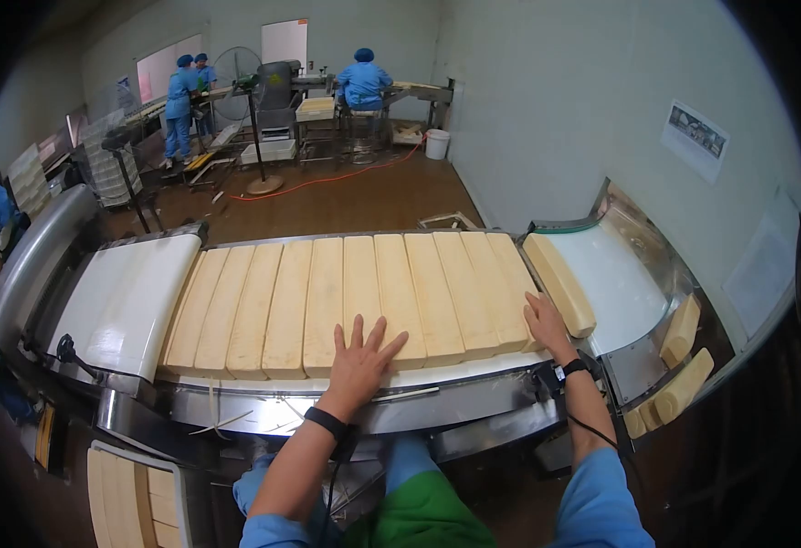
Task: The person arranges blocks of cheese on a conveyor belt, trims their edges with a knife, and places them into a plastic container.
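A row of long, pale cream blocks lies side by side across a metal-edged conveyor. My left hand is spread flat over the front ends of the middle blocks, fingers apart. At the right end of the row, the fingers of my right hand are stretched out against the last block. Just past that hand, one separate block sits at the edge of a white belt. Neither hand is wrapped round anything.
A white belt section continues left of the row. Thin pale strips litter the front metal ledge. More blocks stand in a bin at lower left and by the right side. Co-workers in blue are at machines behind a fan.
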Demonstrator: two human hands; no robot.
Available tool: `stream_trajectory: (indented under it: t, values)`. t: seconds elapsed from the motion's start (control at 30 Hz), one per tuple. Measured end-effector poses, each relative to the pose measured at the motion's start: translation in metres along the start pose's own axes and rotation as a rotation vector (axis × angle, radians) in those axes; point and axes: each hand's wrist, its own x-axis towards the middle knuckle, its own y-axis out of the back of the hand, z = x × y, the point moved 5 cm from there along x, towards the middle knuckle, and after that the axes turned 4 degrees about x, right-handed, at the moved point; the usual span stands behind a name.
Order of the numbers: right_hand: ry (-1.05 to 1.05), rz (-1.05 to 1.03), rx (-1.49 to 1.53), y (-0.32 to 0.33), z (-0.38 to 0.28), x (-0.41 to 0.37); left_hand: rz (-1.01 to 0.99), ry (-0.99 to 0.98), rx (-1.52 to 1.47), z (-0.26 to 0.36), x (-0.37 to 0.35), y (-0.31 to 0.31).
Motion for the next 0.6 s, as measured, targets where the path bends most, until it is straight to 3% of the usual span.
stream_trajectory:
  t: [0.1,0.2,0.3,0.33,0.47,0.57,0.6]
  values:
    - [0.056,0.025,0.255,-0.003,0.024,0.006,-0.013,-0.015,-0.009,0.004,0.004,0.000]
    - [-0.049,0.312,-0.237,0.016,0.077,0.008,-0.033,-0.022,0.001,0.005,0.005,-0.003]
    - [-0.637,0.249,-0.517,0.053,0.069,-0.010,-0.045,-0.016,-0.003,0.001,0.005,-0.006]
    - [-0.736,0.015,-0.244,0.044,0.106,-0.008,-0.045,-0.014,-0.015,0.000,0.005,-0.006]
    - [-0.468,-0.065,-0.238,0.043,0.097,-0.005,-0.033,-0.005,-0.027,-0.003,0.003,-0.009]
    - [-0.400,-0.066,0.579,0.038,0.109,0.006,-0.035,0.001,-0.007,-0.005,0.001,-0.006]
    - [-0.509,-0.048,0.626,0.035,0.122,0.005,-0.039,0.004,-0.002,-0.005,0.001,-0.005]
